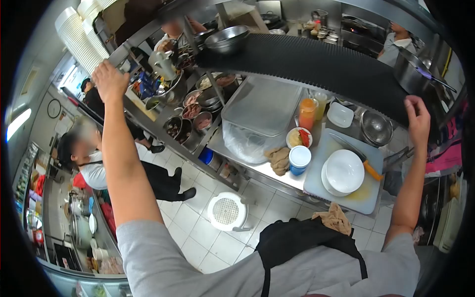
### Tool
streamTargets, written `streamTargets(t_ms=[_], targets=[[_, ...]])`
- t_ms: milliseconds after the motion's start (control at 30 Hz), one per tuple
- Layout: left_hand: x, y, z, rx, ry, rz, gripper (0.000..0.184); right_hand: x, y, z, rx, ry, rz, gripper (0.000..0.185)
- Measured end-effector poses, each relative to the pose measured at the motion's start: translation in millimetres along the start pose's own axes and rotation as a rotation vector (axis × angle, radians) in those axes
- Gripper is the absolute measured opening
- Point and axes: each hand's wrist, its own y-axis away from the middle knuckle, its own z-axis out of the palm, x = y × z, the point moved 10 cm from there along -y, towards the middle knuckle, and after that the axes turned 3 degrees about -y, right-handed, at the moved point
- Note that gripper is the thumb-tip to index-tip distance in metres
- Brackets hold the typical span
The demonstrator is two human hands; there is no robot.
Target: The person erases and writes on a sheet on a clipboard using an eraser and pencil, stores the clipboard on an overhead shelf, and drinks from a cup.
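My left hand (110, 81) is raised at the upper left, fingers stretched out, by the end of a metal shelf. Just above it are tall stacks of white containers (76, 42); whether it touches them I cannot tell. On the right, my right hand (418, 119) is lifted beside the end of the black ridged shelf (316, 57), its fingers loosely bent and nothing visible in them. A metal pot (408, 74) stands on that shelf close by. Below, white bowls (345, 171) sit on a cutting board (321, 148) with an orange-handled knife (354, 151).
An orange bottle (308, 114), a white-lidded tub (300, 157), a cloth (278, 161) and a strainer (376, 127) surround the board. A clear-lidded tray (262, 104) lies left of them. A white stool (227, 211) stands on the floor. Several people work nearby, one person (94, 168) at left.
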Motion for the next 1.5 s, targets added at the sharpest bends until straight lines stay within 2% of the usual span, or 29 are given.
streamTargets(t_ms=[167, 233, 367, 433, 533, 633, 667, 700, 800, 833, 867, 933, 967, 1000, 1033, 1067, 1100, 1133, 1167, 1200, 1233, 1300, 1400, 1500], targets=[[-1, -1, 3, -0.026, 0.009, 0.013, 0.089, 73, -19, 10, 0.049, -0.023, 0.023, 0.02], [0, -2, 3, -0.02, 0.003, 0.018, 0.089, 72, -19, 13, 0.075, 0.071, -0.02, 0.022], [1, -9, 6, -0.17, -0.015, 0.034, 0.087, 55, -14, 10, 0.115, 0.254, -0.027, 0.027], [1, -15, 13, -0.186, 0.001, 0.07, 0.09, 55, -14, 8, 0.156, 0.24, 0.02, 0.03], [-5, -22, 28, -0.011, -0.027, 0.126, 0.093, 45, -11, 12, 0.162, 0.247, -0.038, 0.028], [-12, -27, 32, -0.117, -0.007, 0.119, 0.094, 20, 17, -7, 0.362, 0.141, -0.17, 0.024], [-15, -31, 40, -0.125, -0.015, 0.128, 0.095, 34, 33, -6, 0.348, -0.009, -0.073, 0.02], [-22, -40, 61, -0.109, -0.019, 0.152, 0.093, 27, 52, 3, 0.292, -0.018, -0.047, 0.019], [-40, -58, 89, -0.061, 0.15, 0.198, 0.086, 42, 128, 38, 0.043, 0.096, -0.068, 0.016], [-52, -64, 102, -0.026, 0.255, 0.221, 0.083, 73, 167, 46, 0.036, -0.015, 0.034, 0.015], [-60, -63, 107, 0.004, 0.357, 0.243, 0.08, 83, 203, 50, 0.04, 0.038, 0.203, 0.016], [-73, -19, 38, 0.225, 0.483, 0.047, 0.07, 153, 292, 66, -0.058, -0.017, 0.458, 0.02], [-73, 18, -13, 0.345, 0.529, -0.051, 0.065, 185, 342, 84, -0.145, -0.263, 0.818, 0.032], [-68, 67, -52, 0.459, 0.689, -0.175, 0.051, 185, 379, 92, -0.188, -0.343, 1.075, 0.042], [-53, 123, -71, 0.488, 1.09, -0.308, 0.038, 180, 408, 100, -0.223, -0.411, 1.339, 0.054], [-28, 169, -74, 0.42, 1.164, -0.286, 0.023, 176, 418, 116, -0.214, -0.569, 1.442, 0.061], [14, 225, -50, 0.312, 1.569, -0.4, 0.012, 166, 433, 130, -0.191, -0.716, 1.551, 0.068], [77, 271, -81, 0.06, 1.669, -0.35, 0.005, 159, 448, 140, -0.159, -0.86, 1.652, 0.075], [132, 320, -80, -0.161, 1.637, -0.291, 0.005, 160, 454, 146, -0.138, -0.901, 1.659, 0.079], [189, 359, -105, -0.359, 1.495, -0.025, 0.007, 168, 455, 160, -0.126, -0.946, 1.657, 0.082], [245, 426, -76, -0.713, 1.656, -0.071, 0.012, 175, 451, 170, -0.117, -0.995, 1.65, 0.086], [326, 523, -84, -1.108, 1.758, -0.068, 0.022, 183, 437, 177, -0.202, -1.004, 1.563, 0.088], [407, 612, -126, -1.612, 1.848, 0.111, 0.04, 179, 425, 175, -0.245, -0.922, 1.51, 0.089], [453, 644, -177, -1.885, 1.821, 0.157, 0.044, 194, 423, 156, -0.323, -0.685, 1.585, 0.08]])
